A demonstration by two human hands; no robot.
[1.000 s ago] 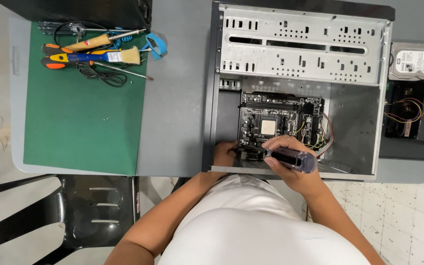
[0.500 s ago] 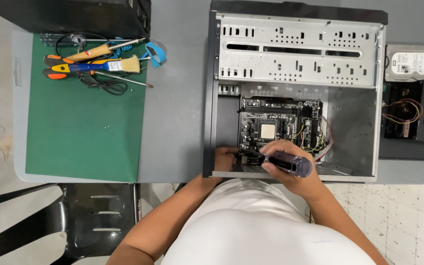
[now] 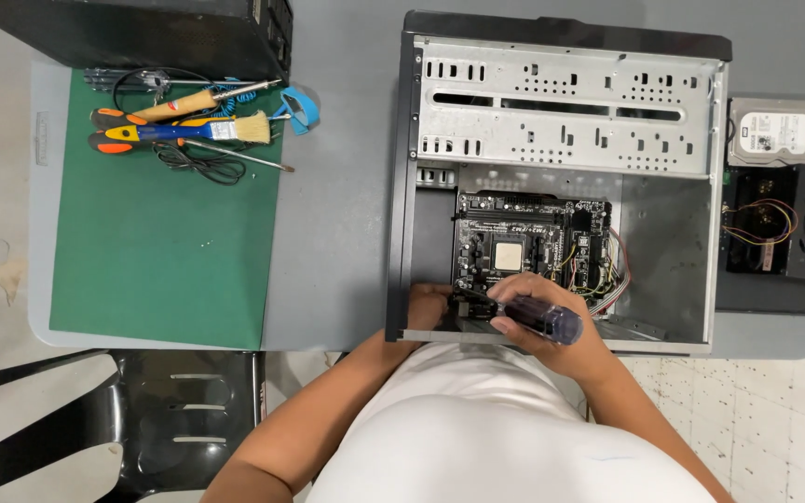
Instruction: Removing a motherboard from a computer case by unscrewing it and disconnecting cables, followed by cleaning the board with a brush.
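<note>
An open computer case (image 3: pixel 402 186) lies on its side on the grey table, with a black motherboard (image 3: pixel 528 251) inside. My right hand (image 3: pixel 538 326) grips a screwdriver with a dark translucent handle (image 3: pixel 544 317), its shaft angled down-left to the motherboard's near-left corner. My left hand (image 3: pixel 429 305) rests inside the case beside that corner, fingers curled against the board's edge; whether it holds anything is hidden.
A green mat (image 3: pixel 160 242) on the left carries screwdrivers (image 3: pixel 142 138), a brush (image 3: pixel 235 129) and cables. A hard drive (image 3: pixel 775 130) and a power supply (image 3: pixel 794 228) sit right of the case. A black chair (image 3: pixel 179 410) stands near left.
The view has shifted slightly. My right hand with the screwdriver has stayed at the motherboard's near-left corner, and my left hand remains beside it.
</note>
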